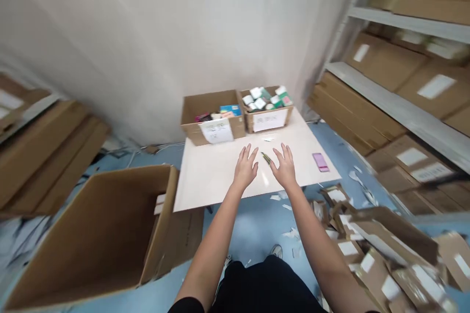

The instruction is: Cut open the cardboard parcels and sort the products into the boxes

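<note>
Both my arms reach forward over a white table (205,171). My left hand (245,168) has its fingers spread and holds nothing. My right hand (285,166) is likewise spread, with nothing in its grasp. Just beside the right thumb lies a slim dark and yellow-green tool (266,158), perhaps a cutter; its exact kind is unclear. Beyond the hands stand two cardboard boxes with paper labels. The left box (191,132) has a few mixed packages in it, one of them blue. White and green small packages fill the right box (251,120). A purple phone-like item (320,162) lies at the right.
A large open carton (91,181) stands on the floor left of the table. Flattened cartons and scraps (382,254) are heaped at the lower right. Shelves (396,98) with cardboard boxes line the right side, and more boxes (55,151) sit at the left.
</note>
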`<state>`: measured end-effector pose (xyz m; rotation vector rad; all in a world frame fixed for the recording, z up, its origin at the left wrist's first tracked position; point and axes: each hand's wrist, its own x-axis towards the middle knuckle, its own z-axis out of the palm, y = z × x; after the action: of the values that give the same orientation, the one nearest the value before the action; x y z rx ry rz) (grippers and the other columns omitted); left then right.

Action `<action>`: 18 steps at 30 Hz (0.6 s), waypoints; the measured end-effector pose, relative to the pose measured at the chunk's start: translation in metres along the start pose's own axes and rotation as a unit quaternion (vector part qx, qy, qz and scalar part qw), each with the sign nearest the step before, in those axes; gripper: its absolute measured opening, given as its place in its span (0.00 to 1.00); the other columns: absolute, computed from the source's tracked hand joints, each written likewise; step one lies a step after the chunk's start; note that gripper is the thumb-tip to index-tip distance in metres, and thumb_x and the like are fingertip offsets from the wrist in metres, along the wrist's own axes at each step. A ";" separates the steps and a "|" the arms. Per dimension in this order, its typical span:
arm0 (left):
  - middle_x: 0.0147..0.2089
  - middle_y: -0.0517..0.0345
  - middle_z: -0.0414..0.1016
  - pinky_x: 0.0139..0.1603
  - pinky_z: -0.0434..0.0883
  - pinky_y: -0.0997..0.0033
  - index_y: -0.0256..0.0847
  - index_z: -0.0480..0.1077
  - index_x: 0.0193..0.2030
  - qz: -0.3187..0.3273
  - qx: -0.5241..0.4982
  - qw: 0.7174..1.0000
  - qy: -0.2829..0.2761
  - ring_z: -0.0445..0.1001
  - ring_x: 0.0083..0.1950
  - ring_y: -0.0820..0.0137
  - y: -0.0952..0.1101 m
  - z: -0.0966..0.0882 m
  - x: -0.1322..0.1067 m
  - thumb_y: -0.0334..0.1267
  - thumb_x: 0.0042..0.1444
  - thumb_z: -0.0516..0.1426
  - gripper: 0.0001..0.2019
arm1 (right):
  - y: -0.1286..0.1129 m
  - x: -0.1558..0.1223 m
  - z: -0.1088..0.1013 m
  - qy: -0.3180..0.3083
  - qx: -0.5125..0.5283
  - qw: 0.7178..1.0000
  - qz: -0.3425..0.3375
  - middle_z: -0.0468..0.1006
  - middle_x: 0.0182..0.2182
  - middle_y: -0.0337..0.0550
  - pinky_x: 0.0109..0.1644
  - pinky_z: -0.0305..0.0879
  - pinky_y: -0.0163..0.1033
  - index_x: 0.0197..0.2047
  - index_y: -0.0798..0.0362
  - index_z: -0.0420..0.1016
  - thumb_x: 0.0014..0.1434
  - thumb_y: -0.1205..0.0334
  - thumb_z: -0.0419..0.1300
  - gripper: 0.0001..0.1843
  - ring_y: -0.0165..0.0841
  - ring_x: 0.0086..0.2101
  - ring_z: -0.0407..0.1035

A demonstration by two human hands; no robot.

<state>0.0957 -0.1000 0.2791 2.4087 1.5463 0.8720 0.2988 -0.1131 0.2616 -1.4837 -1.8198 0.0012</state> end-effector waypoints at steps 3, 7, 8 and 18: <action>0.80 0.47 0.52 0.77 0.60 0.44 0.44 0.59 0.75 -0.083 0.025 0.995 0.045 0.49 0.81 0.51 -0.084 -0.063 -0.049 0.35 0.68 0.54 0.29 | -0.091 0.018 0.069 -0.051 0.042 0.996 -0.066 0.57 0.74 0.55 0.72 0.58 0.65 0.67 0.51 0.70 0.66 0.62 0.57 0.26 0.52 0.74 0.45; 0.81 0.47 0.52 0.77 0.60 0.44 0.44 0.60 0.75 -0.190 0.060 0.975 0.096 0.51 0.80 0.50 -0.186 -0.143 -0.134 0.35 0.67 0.55 0.30 | -0.213 0.023 0.159 -0.120 0.095 0.977 -0.150 0.57 0.74 0.55 0.72 0.58 0.67 0.68 0.51 0.70 0.66 0.62 0.57 0.27 0.53 0.74 0.47; 0.81 0.48 0.51 0.77 0.60 0.44 0.45 0.60 0.76 -0.216 0.067 0.968 0.109 0.51 0.80 0.50 -0.208 -0.162 -0.157 0.35 0.67 0.55 0.30 | -0.242 0.022 0.180 -0.136 0.108 0.970 -0.169 0.56 0.74 0.55 0.72 0.57 0.67 0.68 0.51 0.70 0.66 0.62 0.57 0.27 0.53 0.74 0.47; 0.80 0.46 0.53 0.76 0.62 0.45 0.45 0.61 0.75 -0.425 0.135 0.871 0.206 0.55 0.79 0.50 -0.340 -0.297 -0.357 0.37 0.67 0.55 0.29 | -0.477 -0.017 0.321 -0.271 0.208 0.886 -0.313 0.53 0.76 0.54 0.73 0.56 0.66 0.70 0.50 0.68 0.67 0.62 0.57 0.29 0.52 0.75 0.44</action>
<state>-0.4394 -0.3086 0.2409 1.3738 2.6991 1.0131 -0.2758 -0.1357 0.2419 -0.5731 -2.4808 0.5007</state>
